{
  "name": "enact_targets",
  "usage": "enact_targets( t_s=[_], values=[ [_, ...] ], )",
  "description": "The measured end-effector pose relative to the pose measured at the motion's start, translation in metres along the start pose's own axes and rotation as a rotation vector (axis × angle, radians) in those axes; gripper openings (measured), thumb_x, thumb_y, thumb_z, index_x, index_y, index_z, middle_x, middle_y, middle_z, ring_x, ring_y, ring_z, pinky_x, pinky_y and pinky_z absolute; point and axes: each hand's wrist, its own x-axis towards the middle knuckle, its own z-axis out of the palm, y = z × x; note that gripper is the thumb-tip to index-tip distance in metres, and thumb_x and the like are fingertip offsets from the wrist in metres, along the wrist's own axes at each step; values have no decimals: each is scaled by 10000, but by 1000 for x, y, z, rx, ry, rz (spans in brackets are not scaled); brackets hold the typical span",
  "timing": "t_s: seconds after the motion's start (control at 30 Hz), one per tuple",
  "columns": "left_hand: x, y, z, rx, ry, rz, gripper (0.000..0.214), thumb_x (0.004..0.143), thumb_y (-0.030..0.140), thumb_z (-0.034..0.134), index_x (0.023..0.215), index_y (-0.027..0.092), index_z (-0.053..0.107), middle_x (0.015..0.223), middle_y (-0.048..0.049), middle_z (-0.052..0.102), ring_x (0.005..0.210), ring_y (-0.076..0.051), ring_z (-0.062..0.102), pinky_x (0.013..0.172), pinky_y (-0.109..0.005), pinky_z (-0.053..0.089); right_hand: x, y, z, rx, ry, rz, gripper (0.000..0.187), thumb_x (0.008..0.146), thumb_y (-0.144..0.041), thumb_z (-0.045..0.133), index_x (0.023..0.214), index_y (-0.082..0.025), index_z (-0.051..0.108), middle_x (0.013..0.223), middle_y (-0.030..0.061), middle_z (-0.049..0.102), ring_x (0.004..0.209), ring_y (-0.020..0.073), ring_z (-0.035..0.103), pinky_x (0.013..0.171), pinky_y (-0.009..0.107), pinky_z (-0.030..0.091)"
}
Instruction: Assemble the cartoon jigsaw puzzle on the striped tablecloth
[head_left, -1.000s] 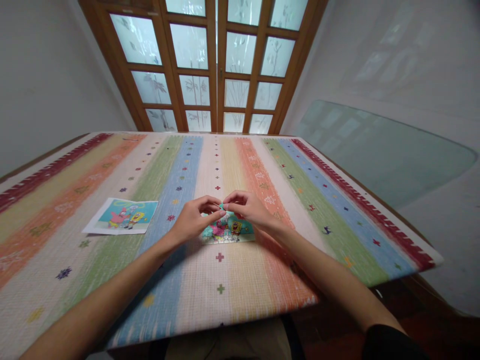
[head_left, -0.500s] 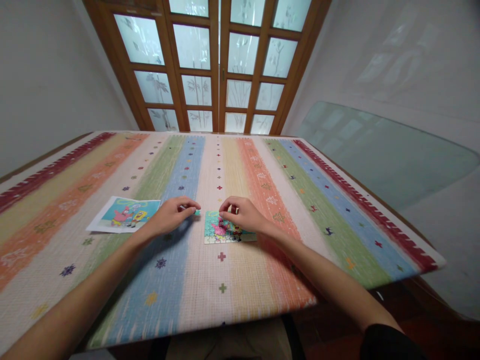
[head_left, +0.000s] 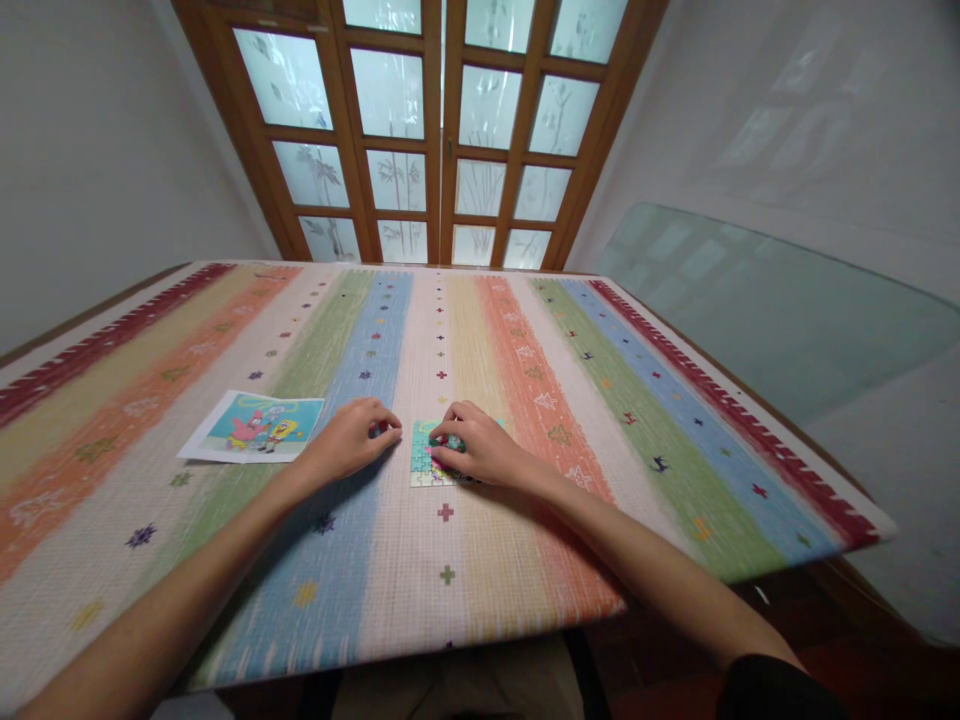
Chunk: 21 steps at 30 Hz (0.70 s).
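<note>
A small cartoon jigsaw puzzle (head_left: pixel 422 462) lies on the striped tablecloth (head_left: pixel 525 380) in front of me. My right hand (head_left: pixel 476 450) rests on top of it, fingers curled and pinching at a piece near its upper middle, hiding most of the picture. My left hand (head_left: pixel 349 438) lies on the cloth just left of the puzzle, fingers curled down; whether anything is under them I cannot make out.
A printed reference picture (head_left: pixel 255 427) of the same cartoon lies flat to the left of my left hand. Wooden glass-paned doors (head_left: pixel 442 130) stand behind the table's far edge. A glass pane (head_left: pixel 765 300) leans along the right wall.
Both hands were pinching together above the puzzle; they parted, the left moving to the cloth on the left, the right lowering onto the puzzle and sliding left over it.
</note>
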Motion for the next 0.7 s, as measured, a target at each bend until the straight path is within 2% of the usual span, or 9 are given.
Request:
enact_targets(
  t_s=[0.13, 0.27, 0.37, 0.53, 0.7],
  values=[
    [-12, 23, 12, -17, 10, -42, 263, 860, 387, 601, 800, 207, 782, 747, -62, 667, 753, -236, 597, 760, -355, 439, 0, -4, 5, -56, -31, -19, 175, 943, -296, 692, 1058, -180, 754, 998, 92, 607, 949, 228, 535, 850, 354, 429],
    [-23, 37, 21, -23, 41, -66, 293, 852, 390, 608, 626, 219, 682, 666, -33, 607, 711, -227, 563, 737, -348, 426, 2, -6, 5, -106, -47, -22, 178, 950, -325, 677, 1058, -203, 750, 987, 93, 599, 938, 240, 517, 835, 359, 418],
    [-26, 38, 24, -42, 47, -72, 300, 862, 390, 587, 626, 216, 649, 671, -26, 599, 715, -223, 562, 726, -340, 426, 2, -5, 4, -126, -66, -15, 186, 946, -358, 685, 1010, -201, 763, 967, 90, 593, 925, 238, 510, 824, 354, 409],
    [-27, 37, 26, -47, 47, -121, 233, 853, 328, 552, 729, 203, 705, 733, -46, 629, 720, -230, 569, 709, -344, 417, 4, -5, 9, -137, -38, 3, 287, 932, -418, 711, 1097, -189, 762, 1007, 101, 596, 953, 241, 511, 839, 351, 400],
    [-28, 37, 27, -99, 36, -124, 230, 829, 307, 533, 670, 217, 673, 695, -46, 633, 703, -228, 578, 679, -336, 424, 4, -5, 17, -151, -16, 0, 315, 948, -470, 688, 1119, -215, 759, 992, 90, 581, 947, 237, 494, 815, 340, 380]
  ],
)
